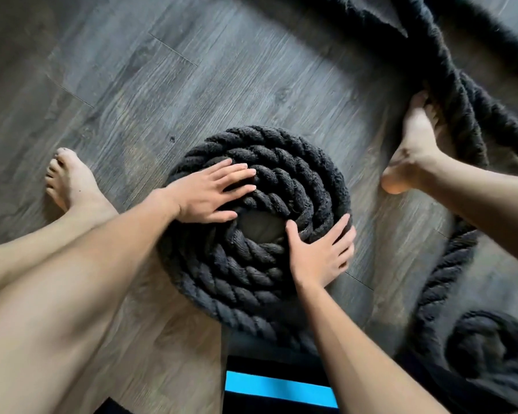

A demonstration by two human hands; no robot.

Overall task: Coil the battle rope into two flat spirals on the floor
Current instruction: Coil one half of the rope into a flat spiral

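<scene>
loose rope (444,73) blurred, cut off — top edge

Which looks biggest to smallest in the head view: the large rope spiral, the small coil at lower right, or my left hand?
1. Large rope spiral, by far the biggest.
2 and 3. Small coil and left hand look about alike, and the coil is blurred, so I won't rank them.

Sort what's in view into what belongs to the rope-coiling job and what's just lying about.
Belongs to the job:
- large rope spiral, with left hand and right hand flat on it
- loose rope trailing on the right
- small coil, lower right

Just lying about:
- black object with a blue stripe, bottom edge
</scene>
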